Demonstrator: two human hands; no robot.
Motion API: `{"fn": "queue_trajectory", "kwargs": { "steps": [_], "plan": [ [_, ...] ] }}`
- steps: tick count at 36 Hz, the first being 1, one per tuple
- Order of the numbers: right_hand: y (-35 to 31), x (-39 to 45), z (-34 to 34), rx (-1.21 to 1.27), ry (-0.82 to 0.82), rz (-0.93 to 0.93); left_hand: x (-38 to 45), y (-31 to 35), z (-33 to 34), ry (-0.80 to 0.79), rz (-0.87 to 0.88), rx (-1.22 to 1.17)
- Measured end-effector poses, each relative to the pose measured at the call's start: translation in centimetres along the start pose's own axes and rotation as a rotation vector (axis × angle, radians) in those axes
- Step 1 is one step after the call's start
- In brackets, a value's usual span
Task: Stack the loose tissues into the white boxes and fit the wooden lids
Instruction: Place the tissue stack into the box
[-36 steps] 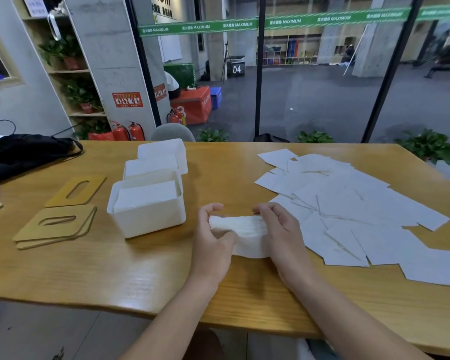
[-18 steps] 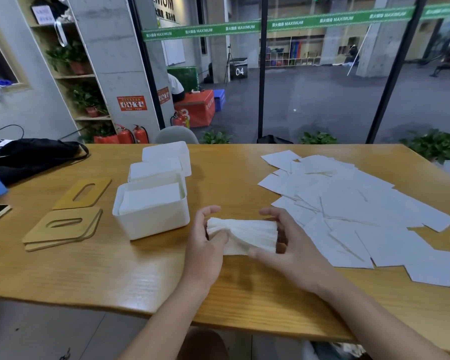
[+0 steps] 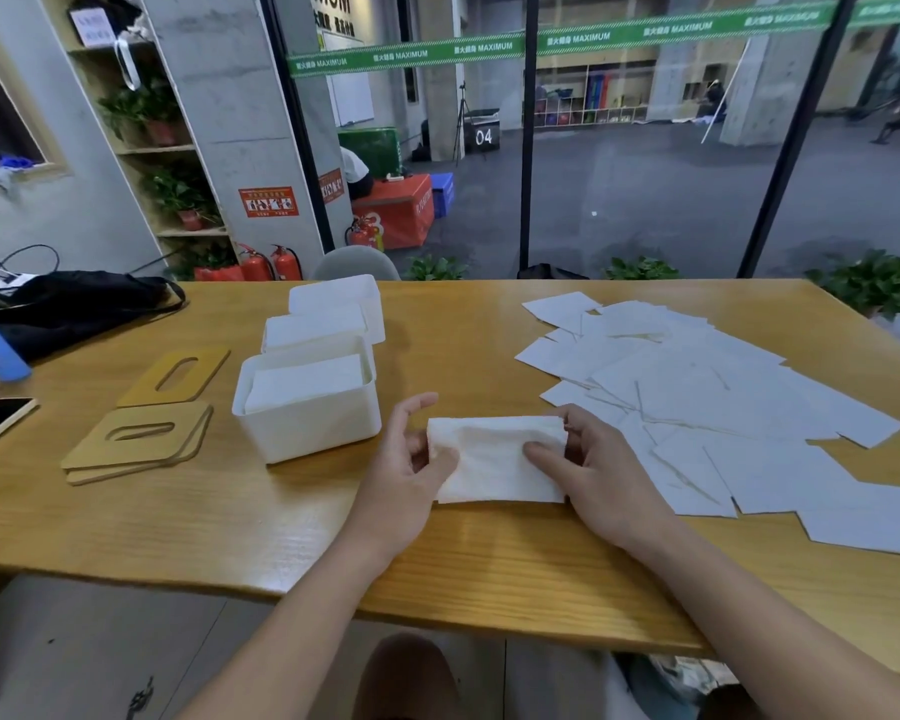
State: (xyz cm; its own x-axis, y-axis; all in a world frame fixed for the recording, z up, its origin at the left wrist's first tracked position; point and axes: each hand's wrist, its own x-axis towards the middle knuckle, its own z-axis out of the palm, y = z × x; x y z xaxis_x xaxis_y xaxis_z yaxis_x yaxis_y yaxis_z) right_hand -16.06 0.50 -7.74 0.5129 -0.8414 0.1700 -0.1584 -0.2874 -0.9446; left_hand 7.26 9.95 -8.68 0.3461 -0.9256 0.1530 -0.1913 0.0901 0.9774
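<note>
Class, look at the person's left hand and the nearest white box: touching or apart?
Apart. The head view shows bare tabletop between the left hand, which pinches the folded tissue, and the nearest white box.

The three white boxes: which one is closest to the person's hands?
The front white box, nearest the left hand; the other two boxes stand behind it, farther away.

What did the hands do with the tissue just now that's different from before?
The folded tissue was bunched up narrow between both hands; now it is spread out wider and flatter. The left hand and right hand still hold its two ends, a little further apart. The white boxes, wooden lids and loose tissues stayed put.
</note>
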Motion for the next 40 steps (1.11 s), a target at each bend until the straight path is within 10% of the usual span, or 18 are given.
{"fn": "queue_trajectory", "kwargs": {
  "steps": [11, 30, 40],
  "plan": [
    [-1.3, -0.3, 0.1, 0.207, -0.012, 0.25, -1.2, 2.0, -2.2, -0.013, -0.151, -0.059],
    [-7.2, 1.5, 5.7, -0.051, -0.157, -0.106, -3.8, 5.0, -13.3, -0.093, 0.062, 0.235],
    [-12.0, 10.5, 12.6, -0.113, -0.092, -0.209, 2.8, 6.6, -19.8, 0.155, 0.108, 0.513]
  ]
}}
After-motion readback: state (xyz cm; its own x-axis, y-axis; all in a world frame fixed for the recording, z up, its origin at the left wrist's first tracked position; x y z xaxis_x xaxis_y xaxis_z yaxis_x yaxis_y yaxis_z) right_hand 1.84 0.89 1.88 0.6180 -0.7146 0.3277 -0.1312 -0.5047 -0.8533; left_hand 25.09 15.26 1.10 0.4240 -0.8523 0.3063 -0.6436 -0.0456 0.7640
